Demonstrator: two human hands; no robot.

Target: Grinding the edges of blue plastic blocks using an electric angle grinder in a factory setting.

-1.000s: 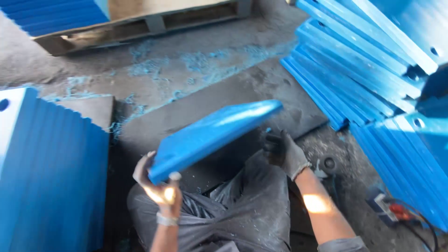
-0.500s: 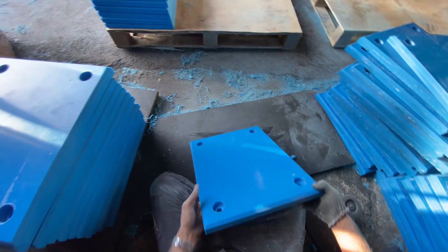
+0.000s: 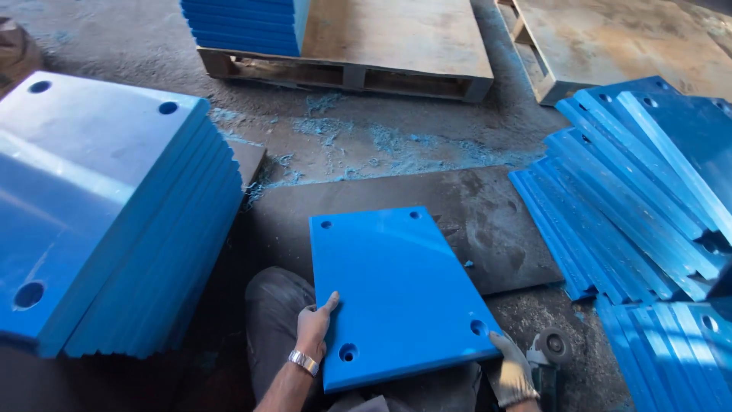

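I had one blue panel (image 3: 396, 294) lying flat across my lap over the dark mat (image 3: 473, 229) on the floor, four corner holes showing. My left hand (image 3: 314, 326) clasped its near-left edge, my gloved right hand (image 3: 512, 372) its near-right corner. One stack (image 3: 114, 221) stood left, another fanned right (image 3: 640, 198), a third on one of two pallets (image 3: 396, 46); how much was left I couldn't judge.

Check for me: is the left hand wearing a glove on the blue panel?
No, the left hand is bare with a metal wristband, gripping the blue panel's edge; only the right hand is gloved.
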